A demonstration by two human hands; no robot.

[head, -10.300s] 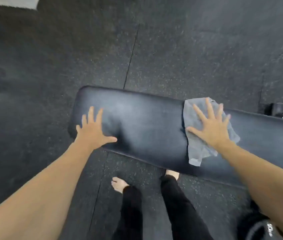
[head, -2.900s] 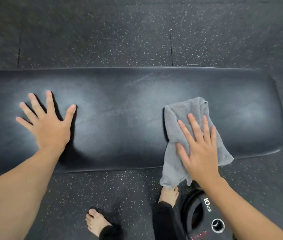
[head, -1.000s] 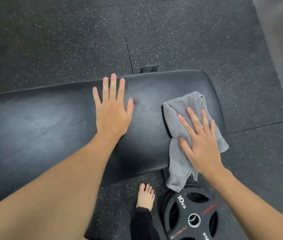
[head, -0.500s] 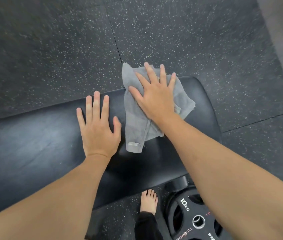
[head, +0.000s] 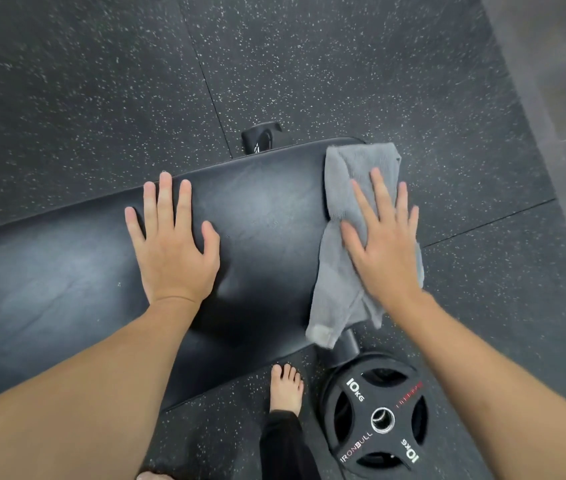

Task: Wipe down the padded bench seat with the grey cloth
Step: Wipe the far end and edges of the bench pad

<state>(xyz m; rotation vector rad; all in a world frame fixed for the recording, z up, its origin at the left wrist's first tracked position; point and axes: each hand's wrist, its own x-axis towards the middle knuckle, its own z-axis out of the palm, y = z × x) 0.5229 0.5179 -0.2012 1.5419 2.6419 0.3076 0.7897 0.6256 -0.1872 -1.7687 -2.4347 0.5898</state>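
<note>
The black padded bench seat (head: pixel 267 209) runs from the left edge to its rounded right end near the middle of the head view. The grey cloth (head: pixel 343 174) is draped over that right end, and its lower corner hangs past the near edge. My right hand (head: pixel 385 251) lies flat on the cloth with fingers spread, pressing it onto the pad. My left hand (head: pixel 174 247) rests palm-down on the bare seat, left of the cloth, fingers apart and holding nothing.
A black 10 kg weight plate (head: pixel 378 420) lies on the floor by the bench's near right corner, beside my bare foot (head: pixel 286 386). A black bench foot (head: pixel 261 136) sticks out behind the far edge. Speckled rubber floor surrounds the bench; paler floor (head: pixel 558 81) is at the right.
My right hand has swept the cloth from the far edge to the right end of the seat and toward the near edge. My left hand has stayed flat on the pad.
</note>
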